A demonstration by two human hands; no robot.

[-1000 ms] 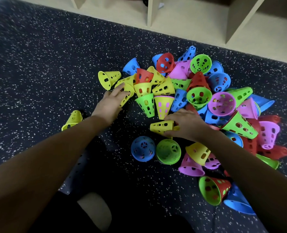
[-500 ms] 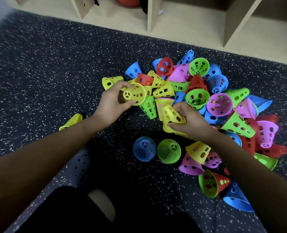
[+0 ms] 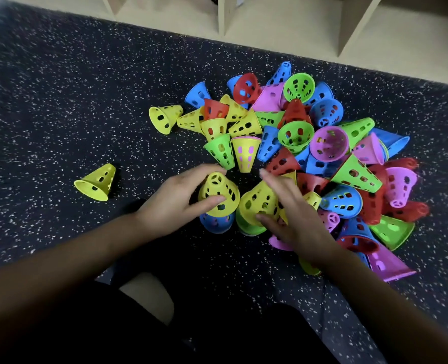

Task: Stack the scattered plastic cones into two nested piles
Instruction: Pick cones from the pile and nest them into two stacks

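Head view, looking down at a dark speckled floor point(image 3: 60, 101) where a heap point(image 3: 322, 143) of holed plastic cones in yellow, blue, green, red and pink lies in front of the person. Two small stacks stand at the near edge of the heap. In one, a left yellow cone point(image 3: 219, 194) sits over a blue cone point(image 3: 217, 223). In the other, just beside it, a right yellow cone point(image 3: 259, 200) sits tilted over a green cone point(image 3: 246, 228). Further back, a nested cone point(image 3: 245, 153) shows pink through its yellow wall.

The left hand point(image 3: 173, 203) holds its yellow cone in a curled grip, thumb in front and fingers behind. The right hand point(image 3: 293, 216) is blurred. Its grip is wide, with fingers nearly straight over its yellow cone and the thumb against the lower edge. That hand and forearm hide some near cones of the heap. A lone cone point(image 3: 95, 182), yellow, lies on its side well to the left. A pale wooden shelf point(image 3: 224, 17) runs along the top.

Half a second ago both yellow cones were held higher, and the blue and green cones stood uncovered.
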